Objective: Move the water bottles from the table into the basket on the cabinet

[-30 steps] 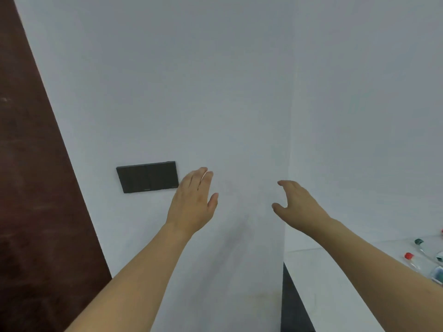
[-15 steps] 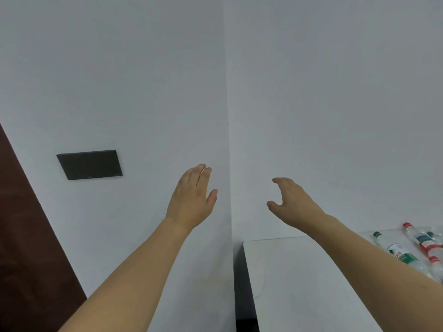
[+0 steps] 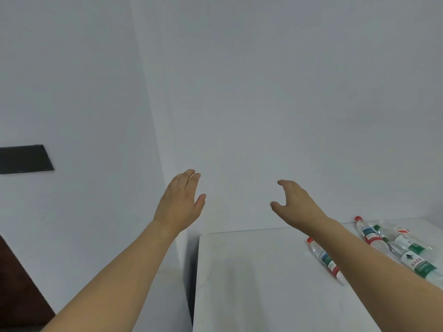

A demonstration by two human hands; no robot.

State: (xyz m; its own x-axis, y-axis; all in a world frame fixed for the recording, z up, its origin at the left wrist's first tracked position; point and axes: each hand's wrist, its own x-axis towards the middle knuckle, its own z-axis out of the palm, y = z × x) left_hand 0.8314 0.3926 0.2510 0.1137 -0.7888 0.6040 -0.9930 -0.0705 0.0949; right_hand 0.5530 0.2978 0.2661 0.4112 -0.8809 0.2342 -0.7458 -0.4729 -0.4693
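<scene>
At the left edge of the frame a dark rectangular panel (image 3: 24, 159) sits on the white wall, and right of it, near the centre, the left hand (image 3: 180, 202) is raised with fingers straight and together, holding nothing. Right of centre the right hand (image 3: 294, 204) reaches forward with fingers loosely curved and thumb apart, also empty, above the white counter (image 3: 251, 279); at lower right the water bottles (image 3: 393, 248) lie on their sides on that counter, perhaps five, overlapping.
</scene>
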